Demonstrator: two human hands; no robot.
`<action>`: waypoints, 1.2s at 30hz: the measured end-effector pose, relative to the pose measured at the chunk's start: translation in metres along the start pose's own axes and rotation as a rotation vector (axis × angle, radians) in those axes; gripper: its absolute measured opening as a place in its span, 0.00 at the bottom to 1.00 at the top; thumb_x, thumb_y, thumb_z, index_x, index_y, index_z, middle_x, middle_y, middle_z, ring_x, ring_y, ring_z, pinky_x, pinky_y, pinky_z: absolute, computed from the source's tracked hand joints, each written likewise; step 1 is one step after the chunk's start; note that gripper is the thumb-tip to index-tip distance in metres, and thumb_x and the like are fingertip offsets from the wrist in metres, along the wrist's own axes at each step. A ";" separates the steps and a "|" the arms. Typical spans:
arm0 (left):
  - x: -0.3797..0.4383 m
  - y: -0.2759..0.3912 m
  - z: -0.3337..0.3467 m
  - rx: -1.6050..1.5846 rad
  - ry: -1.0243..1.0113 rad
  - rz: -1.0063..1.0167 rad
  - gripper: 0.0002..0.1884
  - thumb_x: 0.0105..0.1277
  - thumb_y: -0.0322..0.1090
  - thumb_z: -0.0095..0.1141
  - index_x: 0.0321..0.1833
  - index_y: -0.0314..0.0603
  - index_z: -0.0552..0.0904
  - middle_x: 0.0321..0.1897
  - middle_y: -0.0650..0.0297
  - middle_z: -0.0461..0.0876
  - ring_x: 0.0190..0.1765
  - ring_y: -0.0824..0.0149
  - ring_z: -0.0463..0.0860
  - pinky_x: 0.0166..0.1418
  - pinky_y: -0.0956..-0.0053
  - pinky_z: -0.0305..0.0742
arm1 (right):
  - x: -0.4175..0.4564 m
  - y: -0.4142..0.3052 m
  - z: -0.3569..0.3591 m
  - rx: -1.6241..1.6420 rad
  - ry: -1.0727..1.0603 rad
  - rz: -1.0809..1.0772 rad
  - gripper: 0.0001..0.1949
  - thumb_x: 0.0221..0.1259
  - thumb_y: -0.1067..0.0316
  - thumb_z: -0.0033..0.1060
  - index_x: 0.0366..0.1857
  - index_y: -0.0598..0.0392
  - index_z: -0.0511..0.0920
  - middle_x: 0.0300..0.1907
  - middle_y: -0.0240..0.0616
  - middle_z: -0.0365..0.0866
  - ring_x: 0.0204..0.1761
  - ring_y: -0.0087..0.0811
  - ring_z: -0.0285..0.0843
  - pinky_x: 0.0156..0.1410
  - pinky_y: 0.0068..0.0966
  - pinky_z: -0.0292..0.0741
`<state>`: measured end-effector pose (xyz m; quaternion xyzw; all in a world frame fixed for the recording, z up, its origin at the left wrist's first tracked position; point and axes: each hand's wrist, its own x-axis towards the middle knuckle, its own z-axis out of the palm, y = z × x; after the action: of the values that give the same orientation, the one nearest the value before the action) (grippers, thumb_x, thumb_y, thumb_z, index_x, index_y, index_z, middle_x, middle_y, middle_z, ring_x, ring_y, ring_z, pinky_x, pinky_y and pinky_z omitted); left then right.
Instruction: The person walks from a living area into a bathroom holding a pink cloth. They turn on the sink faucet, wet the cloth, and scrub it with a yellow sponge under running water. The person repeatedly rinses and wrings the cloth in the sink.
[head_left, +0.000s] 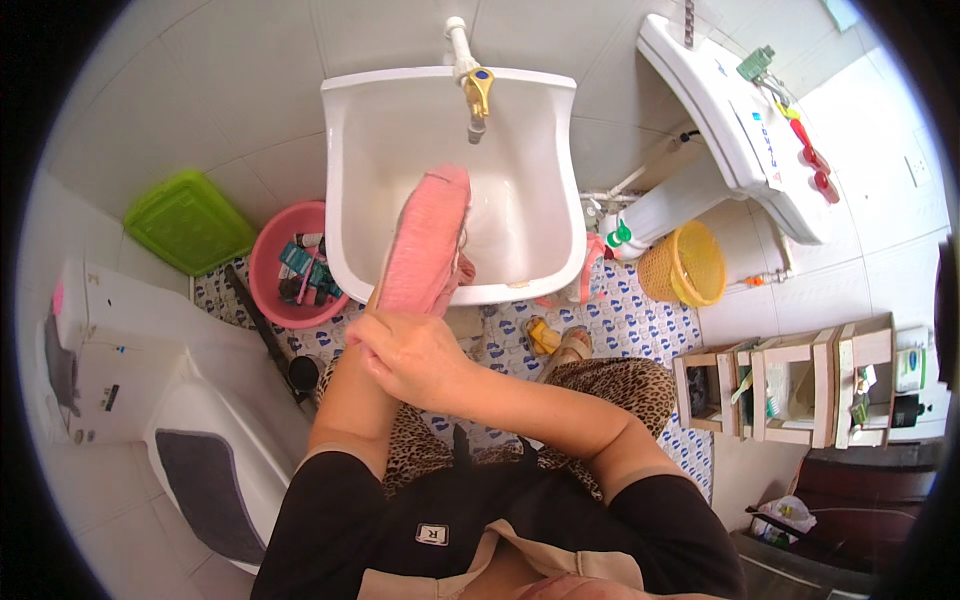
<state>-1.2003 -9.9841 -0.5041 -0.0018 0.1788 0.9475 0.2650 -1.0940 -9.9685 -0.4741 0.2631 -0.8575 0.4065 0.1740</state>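
Note:
A long pink fabric piece, like a mitt or sleeve (427, 240), covers the end of my left arm and reaches over the white ceramic wash basin (341, 180). My left hand is hidden inside or behind the fabric, so its fingers do not show. Across my left forearm, my right hand (409, 356) closes on the fabric's lower edge near the wrist. A darker pink fold hangs at its right side, above the basin's front rim. The gold-coloured tap (478, 90) stands over the basin on a white pipe; no water is plainly visible.
Left of the basin are a pink tub (262, 289) holding bottles and a green plastic lid or tray (187, 225). A toilet (176, 397) stands lower left. To the right are a pedestal sink (697, 97), a yellow wastebasket (660, 274) and a shelf rack (757, 382).

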 end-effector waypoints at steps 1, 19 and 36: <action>-0.001 -0.002 0.000 -0.001 -0.010 -0.003 0.05 0.69 0.38 0.51 0.37 0.48 0.73 0.27 0.70 0.68 0.27 0.67 0.67 0.33 0.71 0.66 | -0.002 0.002 0.000 -0.020 -0.022 -0.016 0.12 0.51 0.74 0.61 0.40 0.53 0.76 0.30 0.40 0.78 0.31 0.39 0.81 0.33 0.33 0.76; 0.034 -0.022 0.010 0.124 0.014 -0.010 0.06 0.70 0.38 0.50 0.42 0.45 0.73 0.33 0.66 0.70 0.34 0.66 0.69 0.40 0.70 0.66 | -0.239 0.193 -0.017 -0.310 -0.391 0.840 0.08 0.57 0.66 0.55 0.38 0.52 0.79 0.33 0.43 0.84 0.34 0.45 0.84 0.38 0.38 0.80; 0.064 -0.025 -0.011 0.187 0.208 -0.020 0.08 0.71 0.38 0.48 0.47 0.43 0.73 0.40 0.63 0.72 0.41 0.64 0.70 0.47 0.69 0.67 | -0.384 0.400 0.023 -0.618 -0.274 1.269 0.13 0.57 0.64 0.58 0.46 0.51 0.76 0.52 0.42 0.76 0.56 0.44 0.74 0.57 0.36 0.75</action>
<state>-1.2436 -9.9364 -0.5291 -0.0775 0.2927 0.9187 0.2536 -1.0254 -9.6555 -0.9267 -0.2985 -0.9351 0.1313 -0.1385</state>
